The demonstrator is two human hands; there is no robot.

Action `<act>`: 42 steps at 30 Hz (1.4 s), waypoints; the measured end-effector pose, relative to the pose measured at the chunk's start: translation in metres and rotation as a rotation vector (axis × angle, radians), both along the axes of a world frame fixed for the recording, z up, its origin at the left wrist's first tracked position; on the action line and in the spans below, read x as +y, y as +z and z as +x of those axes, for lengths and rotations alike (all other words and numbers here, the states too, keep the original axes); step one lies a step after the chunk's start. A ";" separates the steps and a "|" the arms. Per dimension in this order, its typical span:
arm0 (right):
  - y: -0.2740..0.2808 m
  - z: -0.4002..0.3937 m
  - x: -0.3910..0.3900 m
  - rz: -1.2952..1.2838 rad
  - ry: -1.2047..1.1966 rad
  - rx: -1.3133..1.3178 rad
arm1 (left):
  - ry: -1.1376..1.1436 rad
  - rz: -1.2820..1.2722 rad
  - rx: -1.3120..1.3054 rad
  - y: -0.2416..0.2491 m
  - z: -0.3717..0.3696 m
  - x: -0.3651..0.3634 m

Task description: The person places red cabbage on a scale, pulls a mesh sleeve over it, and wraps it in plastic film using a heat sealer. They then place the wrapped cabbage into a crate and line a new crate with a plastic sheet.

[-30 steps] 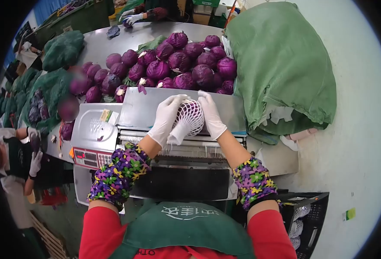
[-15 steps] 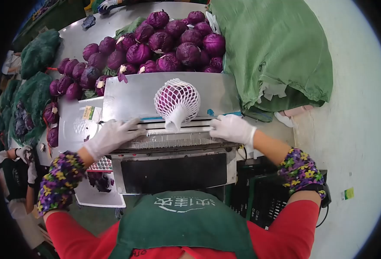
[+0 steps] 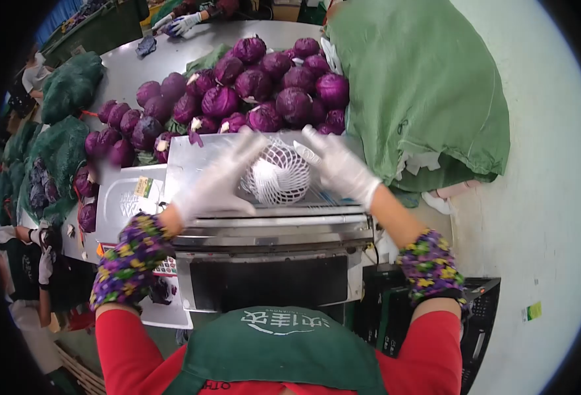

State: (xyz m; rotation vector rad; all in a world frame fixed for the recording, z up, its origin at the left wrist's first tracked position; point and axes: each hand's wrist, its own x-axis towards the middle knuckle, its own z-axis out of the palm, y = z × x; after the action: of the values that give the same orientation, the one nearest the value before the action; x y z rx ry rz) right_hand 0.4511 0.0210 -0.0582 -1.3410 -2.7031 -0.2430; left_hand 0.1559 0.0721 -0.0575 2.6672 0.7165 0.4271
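Note:
A purple cabbage in a white foam net (image 3: 282, 181) sits on the metal plate (image 3: 186, 153) of the wrapping machine (image 3: 271, 255). My left hand (image 3: 219, 179), in a white glove, is at its left side, fingers stretched out and thumb apart. On the other side, my gloved right hand (image 3: 343, 170) has its fingers extended toward the top of the cabbage. A shiny, clear patch shows by the right fingertips. The net's gathered end is bunched on the near side of the cabbage, between my hands.
A heap of purple cabbages (image 3: 252, 85) lies behind the plate. A big green sack (image 3: 429, 85) stands at right, green net bags (image 3: 63, 155) at left. A white tray (image 3: 116, 201) with a label is beside the machine. Other people's gloved hands (image 3: 186, 24) show at the back.
Both hands have left the machine's front bar and moved up and inward to either side of the netted cabbage. The net's end, earlier hanging toward me, is now bunched against the cabbage.

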 end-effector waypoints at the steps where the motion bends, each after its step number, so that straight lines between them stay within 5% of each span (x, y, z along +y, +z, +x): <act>1: -0.033 -0.006 0.009 0.039 0.112 0.392 | -0.060 -0.459 -0.371 -0.037 0.014 0.006; 2: -0.041 -0.007 0.014 -0.126 0.139 0.664 | 0.026 -0.507 -0.464 -0.025 0.025 0.003; 4: 0.004 -0.013 0.000 -0.652 -0.284 0.767 | 0.139 -0.970 -0.659 -0.039 0.037 0.026; 5: 0.011 -0.013 -0.011 -0.730 -0.235 0.920 | 0.154 -1.381 -0.779 -0.020 0.035 0.014; 6: 0.014 -0.015 -0.025 -0.813 -0.184 1.068 | 0.161 -1.395 -0.784 -0.011 0.028 -0.002; 8: 0.018 -0.026 -0.080 -1.092 -0.228 1.276 | 0.115 -1.358 -0.456 -0.001 0.013 -0.044; 12: -0.013 -0.048 -0.185 -1.419 -0.339 1.326 | 0.314 -2.106 -0.243 0.030 -0.010 -0.133; 18: -0.066 -0.049 -0.226 -1.514 -0.266 1.372 | 0.457 -2.074 -0.295 -0.025 -0.020 -0.184; 20: -0.043 -0.052 -0.228 -1.553 -0.380 1.352 | 0.564 -1.956 -0.250 -0.031 -0.035 -0.197; 22: -0.033 -0.059 -0.245 -1.692 -0.607 1.770 | 0.285 -1.032 -0.238 -0.030 -0.067 -0.222; 24: -0.033 -0.059 -0.279 -1.645 -0.739 2.017 | 0.355 -1.046 -0.277 -0.029 -0.083 -0.227; 26: -0.047 -0.061 -0.308 -1.006 -0.692 1.285 | 0.499 -1.085 -0.357 -0.030 -0.096 -0.235; 27: -0.049 -0.065 -0.309 -0.958 -0.830 1.220 | 0.570 -1.109 -0.391 -0.030 -0.101 -0.241; 29: -0.032 -0.063 -0.298 -0.838 -1.060 1.635 | 0.784 -1.164 -0.568 -0.014 -0.086 -0.239; 30: -0.016 -0.057 -0.296 -0.856 -1.161 1.741 | 1.039 -1.438 -0.891 -0.005 -0.068 -0.240; 32: -0.023 -0.047 -0.308 -0.958 -1.242 1.969 | 1.338 -1.641 -0.796 -0.009 -0.072 -0.251; 34: -0.079 -0.034 -0.341 -1.255 -1.369 1.822 | 1.028 -1.575 -0.362 -0.068 -0.108 -0.291; 35: -0.128 -0.032 -0.359 -1.190 -1.171 1.343 | 1.079 -1.756 -0.089 -0.068 -0.100 -0.290; 36: -0.131 -0.051 -0.347 -0.745 -0.603 1.031 | 1.021 -1.761 -0.097 -0.109 -0.092 -0.305; 37: -0.193 -0.051 -0.359 -1.180 -0.811 1.110 | 0.874 -1.604 -0.071 -0.126 -0.073 -0.307; 38: -0.191 -0.069 -0.346 -1.483 -0.909 1.652 | 0.825 -1.619 -0.076 -0.156 -0.051 -0.313; 39: -0.193 -0.077 -0.344 -1.583 -0.901 2.181 | 0.479 -1.409 0.153 -0.164 -0.031 -0.303; 40: -0.279 -0.081 -0.368 -1.037 -0.383 1.564 | 0.153 -1.263 -0.382 -0.209 -0.021 -0.325; 42: -0.214 -0.090 -0.356 -1.028 -0.703 1.827 | 0.111 -0.847 -0.020 -0.206 -0.016 -0.324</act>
State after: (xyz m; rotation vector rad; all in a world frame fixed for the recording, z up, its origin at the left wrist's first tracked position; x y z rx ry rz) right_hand 0.3613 -0.3347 -0.2726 -1.3062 -0.6480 1.5750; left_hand 0.1402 -0.2516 -0.2635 1.8312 0.8102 0.1232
